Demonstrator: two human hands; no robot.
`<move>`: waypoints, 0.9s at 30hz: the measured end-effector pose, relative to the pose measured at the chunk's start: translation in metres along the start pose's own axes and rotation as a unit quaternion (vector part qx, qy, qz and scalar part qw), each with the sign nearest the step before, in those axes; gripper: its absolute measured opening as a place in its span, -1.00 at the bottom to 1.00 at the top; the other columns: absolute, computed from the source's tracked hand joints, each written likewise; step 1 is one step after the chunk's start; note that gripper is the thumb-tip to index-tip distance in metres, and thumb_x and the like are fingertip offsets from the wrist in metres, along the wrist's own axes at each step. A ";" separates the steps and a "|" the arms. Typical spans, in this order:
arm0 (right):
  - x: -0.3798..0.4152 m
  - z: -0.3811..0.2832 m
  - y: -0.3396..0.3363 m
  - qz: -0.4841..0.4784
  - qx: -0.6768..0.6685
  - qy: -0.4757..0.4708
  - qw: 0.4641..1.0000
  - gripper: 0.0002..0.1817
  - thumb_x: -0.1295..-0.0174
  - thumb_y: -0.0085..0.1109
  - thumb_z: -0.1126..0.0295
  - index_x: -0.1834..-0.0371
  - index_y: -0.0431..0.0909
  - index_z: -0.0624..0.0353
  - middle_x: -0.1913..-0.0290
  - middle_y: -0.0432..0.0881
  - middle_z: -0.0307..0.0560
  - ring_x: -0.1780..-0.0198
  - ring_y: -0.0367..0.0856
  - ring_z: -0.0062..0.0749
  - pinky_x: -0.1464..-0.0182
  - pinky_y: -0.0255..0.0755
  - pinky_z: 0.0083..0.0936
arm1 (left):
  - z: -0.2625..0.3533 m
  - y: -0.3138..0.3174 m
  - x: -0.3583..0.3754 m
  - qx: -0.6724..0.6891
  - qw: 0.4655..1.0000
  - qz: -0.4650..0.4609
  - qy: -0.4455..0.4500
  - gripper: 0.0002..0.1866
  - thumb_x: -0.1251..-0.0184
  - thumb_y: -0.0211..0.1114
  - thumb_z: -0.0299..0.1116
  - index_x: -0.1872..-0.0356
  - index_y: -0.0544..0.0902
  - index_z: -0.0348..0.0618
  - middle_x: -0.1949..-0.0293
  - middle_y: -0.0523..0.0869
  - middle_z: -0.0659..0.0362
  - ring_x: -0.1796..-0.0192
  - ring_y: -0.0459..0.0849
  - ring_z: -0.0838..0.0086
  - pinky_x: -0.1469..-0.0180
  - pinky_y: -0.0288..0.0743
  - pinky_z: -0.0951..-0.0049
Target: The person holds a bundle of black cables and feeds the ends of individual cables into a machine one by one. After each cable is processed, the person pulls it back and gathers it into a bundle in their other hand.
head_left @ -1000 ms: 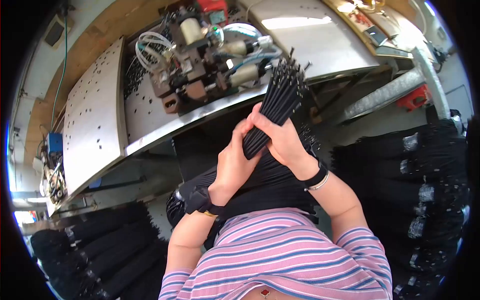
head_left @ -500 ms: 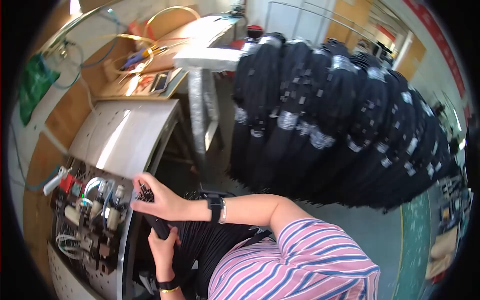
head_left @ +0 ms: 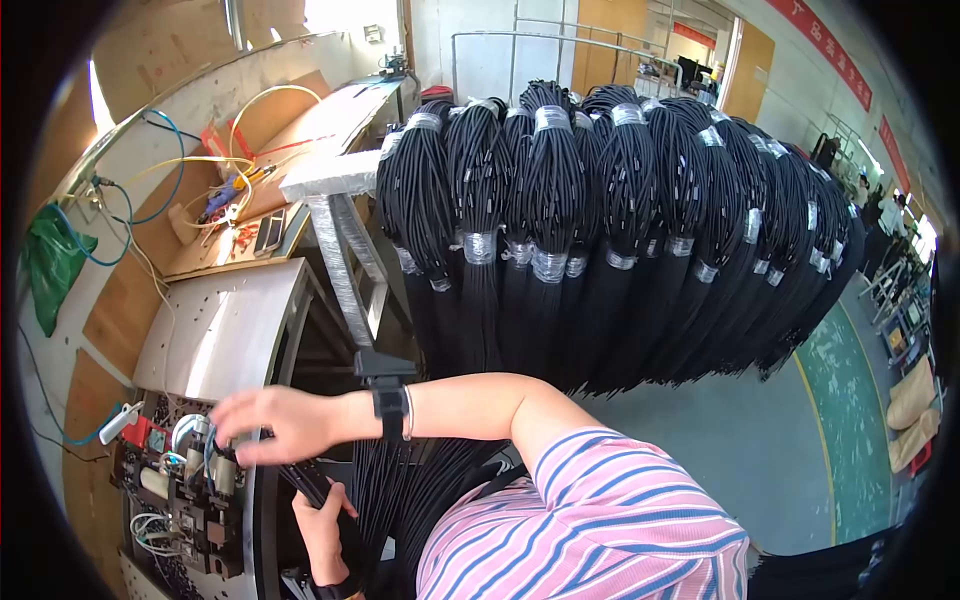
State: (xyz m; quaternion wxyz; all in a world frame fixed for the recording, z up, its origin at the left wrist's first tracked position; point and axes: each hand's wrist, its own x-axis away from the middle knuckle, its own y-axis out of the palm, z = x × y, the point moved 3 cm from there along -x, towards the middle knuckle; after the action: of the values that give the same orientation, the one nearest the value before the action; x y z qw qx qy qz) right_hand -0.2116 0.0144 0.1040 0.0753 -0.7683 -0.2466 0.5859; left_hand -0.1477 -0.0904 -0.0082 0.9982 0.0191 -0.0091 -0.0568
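Note:
My left hand (head_left: pixel 322 525) is closed around a bundle of black cables (head_left: pixel 308 482) beside the bench edge. The bundle's ends point up and left, and more black cables (head_left: pixel 400 490) hang down along my lap. Just above those ends is my right hand (head_left: pixel 275 425), smeared by motion, its fingers apart and nothing visible in them. Below and left of it sits a small bench machine (head_left: pixel 195 480) with metal cylinders, white tubes and a red part. A dark wrist device (head_left: pixel 388 390) is strapped on my right wrist.
Thick bundles of black cables (head_left: pixel 550 200), bound with clear wrap, hang over a rack ahead. A wrapped frame (head_left: pixel 345 270) stands at its left end. A metal worktop (head_left: pixel 220 330) lies beyond the machine, near a wooden board (head_left: pixel 230 260) with tools. A green bag (head_left: pixel 55 265) hangs left.
My right hand has come off the cable ends and moved down and left, its fingers opening. My left hand keeps its grip. The camera view has shifted.

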 end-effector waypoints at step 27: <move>0.042 -0.032 0.054 -0.224 -0.402 0.565 0.685 -0.87 -0.14 0.21 0.43 0.36 0.49 0.24 0.57 0.54 -0.22 0.52 0.53 -0.56 0.41 0.44 -0.60 | -0.020 0.078 0.088 -0.051 0.947 0.318 -0.001 -0.56 -0.09 0.40 -0.24 0.11 0.52 -0.34 0.37 0.66 0.12 0.32 0.64 0.39 0.13 0.52 0.43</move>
State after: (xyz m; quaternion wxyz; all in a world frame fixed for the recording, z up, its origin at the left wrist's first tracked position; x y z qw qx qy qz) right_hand -0.1578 -0.0073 0.0562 0.0132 -0.8321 -0.5341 -0.1486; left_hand -0.0512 -0.0224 -0.0234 0.9640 -0.0360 -0.0128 0.2632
